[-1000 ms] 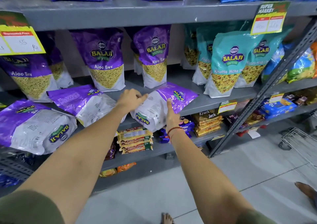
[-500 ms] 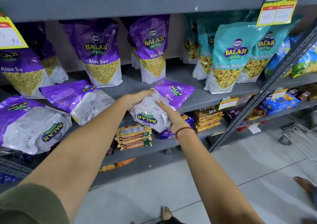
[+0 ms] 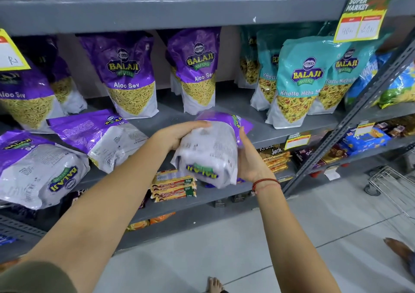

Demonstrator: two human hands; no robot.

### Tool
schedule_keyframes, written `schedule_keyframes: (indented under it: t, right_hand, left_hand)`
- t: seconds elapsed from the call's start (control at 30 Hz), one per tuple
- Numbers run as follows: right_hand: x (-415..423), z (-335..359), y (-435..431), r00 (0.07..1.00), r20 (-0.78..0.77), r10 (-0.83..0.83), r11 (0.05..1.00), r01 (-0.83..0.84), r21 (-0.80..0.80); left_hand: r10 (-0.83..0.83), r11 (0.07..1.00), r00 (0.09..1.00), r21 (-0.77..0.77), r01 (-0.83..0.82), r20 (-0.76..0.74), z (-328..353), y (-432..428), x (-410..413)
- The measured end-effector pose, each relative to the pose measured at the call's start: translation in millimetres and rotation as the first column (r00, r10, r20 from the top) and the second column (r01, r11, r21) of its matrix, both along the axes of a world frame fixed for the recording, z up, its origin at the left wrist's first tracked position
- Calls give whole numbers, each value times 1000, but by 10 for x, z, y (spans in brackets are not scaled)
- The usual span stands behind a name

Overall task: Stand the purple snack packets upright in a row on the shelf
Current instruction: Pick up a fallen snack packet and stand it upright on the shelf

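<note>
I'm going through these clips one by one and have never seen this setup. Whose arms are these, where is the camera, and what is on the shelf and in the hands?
There is no machine: a person wears one camera on the head, looking down at their own bare arms. The left hand and right hand together hold a purple-and-white snack packet, lifted in front of the grey metal shelf. Two similar packets lie flat at the left; others stand upright behind. Teal packets stand to the right.
</note>
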State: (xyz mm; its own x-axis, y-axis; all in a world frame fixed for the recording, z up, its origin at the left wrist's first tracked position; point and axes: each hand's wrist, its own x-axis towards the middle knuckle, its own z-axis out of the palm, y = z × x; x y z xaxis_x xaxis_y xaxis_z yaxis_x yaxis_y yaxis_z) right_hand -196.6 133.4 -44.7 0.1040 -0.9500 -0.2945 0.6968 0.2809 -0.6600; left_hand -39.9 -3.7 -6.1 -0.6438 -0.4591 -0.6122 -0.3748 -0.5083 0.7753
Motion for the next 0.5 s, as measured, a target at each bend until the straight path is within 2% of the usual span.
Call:
schedule_keyframes:
  t: [0.07,0.13,0.23,0.33,0.5]
  right_hand:
    - [-47,46,-70,997,-13,-79,997,79,22]
    - [-76,89,-146,976,-94,-196,981,195,-26]
    - [-108,208,-285,914,-240,-326,941,289,-179]
    - [-172,401,-446,835,-301,-460,873,365,-323]
    - [-387,887,-714,748,-361,-557,779,319,-540]
  left_hand:
    - [-50,994,999,-100,48,-15,26,15,-8]
    - [-46,987,995,-159,32,-87,68,22,-28]
    - [55,963,965,-242,-120,-256,196,-27,-60]
    - [161,897,903,-322,-302,-398,362,-127,-41]
    - [259,750,794,-404,-524,-550,680,-270,29]
